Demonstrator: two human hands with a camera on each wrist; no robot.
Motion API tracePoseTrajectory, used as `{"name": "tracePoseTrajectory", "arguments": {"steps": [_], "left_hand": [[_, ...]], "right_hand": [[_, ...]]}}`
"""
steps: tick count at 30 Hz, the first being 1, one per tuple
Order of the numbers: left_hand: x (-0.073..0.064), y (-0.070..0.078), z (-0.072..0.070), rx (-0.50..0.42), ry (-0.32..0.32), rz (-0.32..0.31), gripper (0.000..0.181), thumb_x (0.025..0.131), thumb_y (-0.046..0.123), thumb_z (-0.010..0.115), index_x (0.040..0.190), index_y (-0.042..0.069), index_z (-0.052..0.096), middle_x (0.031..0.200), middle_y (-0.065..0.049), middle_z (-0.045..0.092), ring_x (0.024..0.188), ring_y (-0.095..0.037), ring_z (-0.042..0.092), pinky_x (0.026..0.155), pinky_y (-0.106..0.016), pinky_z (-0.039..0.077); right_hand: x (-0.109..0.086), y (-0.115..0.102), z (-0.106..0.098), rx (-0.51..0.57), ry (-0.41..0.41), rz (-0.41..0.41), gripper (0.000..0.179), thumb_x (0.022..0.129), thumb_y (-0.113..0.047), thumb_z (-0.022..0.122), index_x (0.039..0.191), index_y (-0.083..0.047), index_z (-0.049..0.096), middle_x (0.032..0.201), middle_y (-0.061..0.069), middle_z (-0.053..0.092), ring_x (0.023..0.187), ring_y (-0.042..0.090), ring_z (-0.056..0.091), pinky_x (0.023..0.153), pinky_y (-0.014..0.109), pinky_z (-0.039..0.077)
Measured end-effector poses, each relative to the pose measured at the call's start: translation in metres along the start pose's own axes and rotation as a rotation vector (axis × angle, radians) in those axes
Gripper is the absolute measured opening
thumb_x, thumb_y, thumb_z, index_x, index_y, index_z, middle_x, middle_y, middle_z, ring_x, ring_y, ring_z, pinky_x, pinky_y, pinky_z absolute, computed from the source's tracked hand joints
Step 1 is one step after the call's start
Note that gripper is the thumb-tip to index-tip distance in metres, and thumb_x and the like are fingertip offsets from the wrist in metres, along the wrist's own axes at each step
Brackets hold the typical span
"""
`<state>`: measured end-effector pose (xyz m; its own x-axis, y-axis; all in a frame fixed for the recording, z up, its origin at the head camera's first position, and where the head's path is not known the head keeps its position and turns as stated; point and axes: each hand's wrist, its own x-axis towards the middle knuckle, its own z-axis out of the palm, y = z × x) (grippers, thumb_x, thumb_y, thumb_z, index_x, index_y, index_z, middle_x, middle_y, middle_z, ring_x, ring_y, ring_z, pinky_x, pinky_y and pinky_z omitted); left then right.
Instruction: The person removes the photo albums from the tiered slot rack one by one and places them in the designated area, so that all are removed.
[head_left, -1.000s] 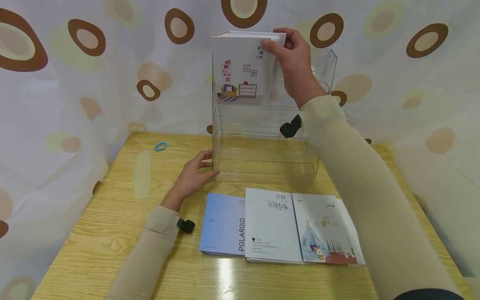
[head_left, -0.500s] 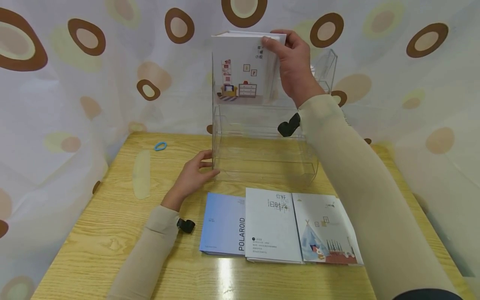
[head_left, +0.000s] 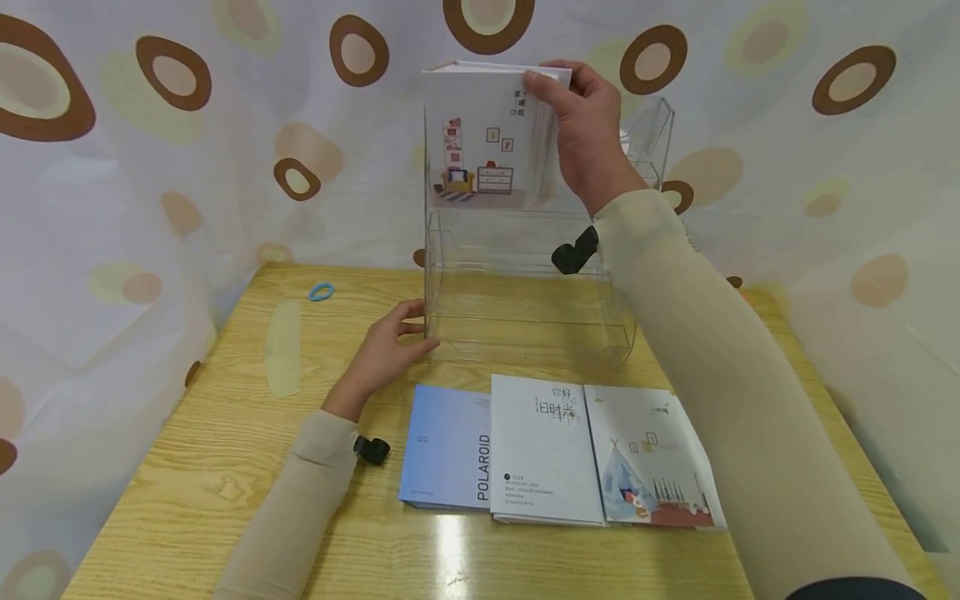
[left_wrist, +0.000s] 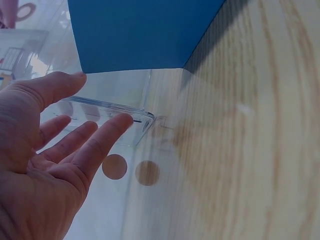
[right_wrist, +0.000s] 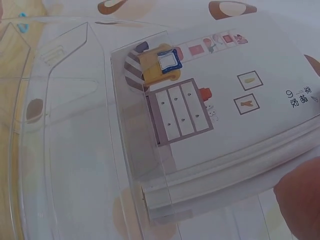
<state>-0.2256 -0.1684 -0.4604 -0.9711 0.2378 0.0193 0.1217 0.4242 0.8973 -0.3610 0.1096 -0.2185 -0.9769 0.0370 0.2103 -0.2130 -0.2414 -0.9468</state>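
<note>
A thick white book, with a yellow armchair and a chest of drawers on its cover, stands in the top tier of a clear acrylic rack. My right hand pinches its upper right corner, thumb on the front cover and fingers behind. In the right wrist view, the bottom of the book sits behind the tier's clear front lip. Down at the rack's lower left side, my left hand touches the edge with spread fingers. The left wrist view has its fairly straight fingers beside the clear panel.
In front of the rack lie a blue POLAROID book, a white book and a book with a tent on its cover. A blue ring lies at the table's back left. A dotted sheet hangs behind.
Very little differs. My right wrist has shifted slightly left, while the book, the rack and my left hand keep their places.
</note>
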Motion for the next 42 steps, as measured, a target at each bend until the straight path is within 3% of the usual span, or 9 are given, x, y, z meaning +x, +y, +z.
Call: {"name": "tracePoseTrajectory", "arguments": {"steps": [42], "left_hand": [[0.001,0.005,0.002,0.022,0.009,0.008,0.071,0.107,0.018,0.079,0.169,0.011,0.046,0.168,-0.019,0.054,0.145,-0.042,0.064,0.111,-0.057,0.062]], "right_hand": [[-0.006,-0.028,0.008,-0.03,0.036,-0.045,0.017,0.109,-0.016,0.076,0.124,-0.018,0.07,0.128,-0.002,0.07,0.127,0.018,0.067,0.117,0.033,0.054]]}}
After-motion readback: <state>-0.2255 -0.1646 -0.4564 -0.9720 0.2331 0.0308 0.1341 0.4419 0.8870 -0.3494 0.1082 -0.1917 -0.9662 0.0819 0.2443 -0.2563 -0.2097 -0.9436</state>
